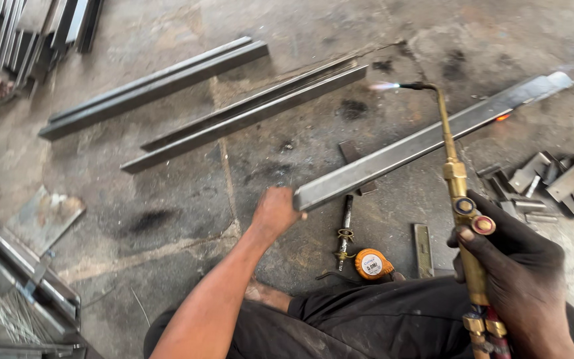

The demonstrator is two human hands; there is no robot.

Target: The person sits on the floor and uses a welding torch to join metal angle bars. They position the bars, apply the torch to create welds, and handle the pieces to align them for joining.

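My left hand [275,211] grips the near end of a long grey steel bar [426,141] and holds it up off the floor, slanting away to the upper right. A small orange glowing spot [501,118] shows on the bar near its far end. My right hand [516,269] holds a brass cutting torch [456,176] by its handle. The torch's bent tip points left with a small lit flame [383,86], clear of the bar. Red and dark hoses [486,336] leave the handle's bottom end.
Two pairs of long steel bars [154,86] [247,113] lie on the concrete floor ahead. Several cut metal offcuts [559,183] are piled at the right. An orange tape measure [372,264], a short flat strip [423,249] and a rod [345,229] lie by my knees. Metal frames [21,279] stand left.
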